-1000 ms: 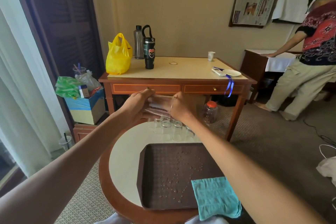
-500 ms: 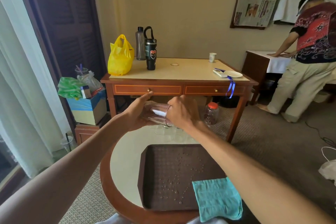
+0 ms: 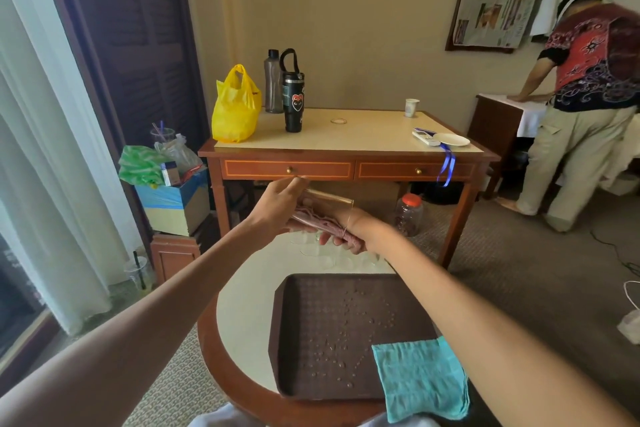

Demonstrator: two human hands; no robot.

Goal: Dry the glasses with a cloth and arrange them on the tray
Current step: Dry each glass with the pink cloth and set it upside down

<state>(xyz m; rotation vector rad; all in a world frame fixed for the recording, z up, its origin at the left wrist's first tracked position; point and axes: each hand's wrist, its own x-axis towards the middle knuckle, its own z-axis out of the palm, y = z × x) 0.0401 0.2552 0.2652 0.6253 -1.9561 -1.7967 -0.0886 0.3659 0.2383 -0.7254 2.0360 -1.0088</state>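
Between left hand (image 3: pixel 277 206) and right hand (image 3: pixel 358 230), the glass (image 3: pixel 329 199) lies sideways

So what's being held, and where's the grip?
One glass, tipped sideways in the air: the left hand grips its base end, the right hand holds the rim end, partly seen through the wall. The cloth lies untouched.

The single view comes from a wide-angle camera worn on the person's head, facing forward and tilted down. Both bare forearms run in from the lower corners to the left hand (image 3: pixel 277 208) and right hand (image 3: pixel 349 236), which grip a clear drinking glass (image 3: pixel 329 201) at mid-frame. Close below lies the round cream-topped wooden table (image 3: pixel 242 315) with its dark brown textured tray (image 3: pixel 311 322). Farther off, the two-drawer wooden desk (image 3: pixel 346 135) stands against the beige wall (image 3: pixel 346 10).
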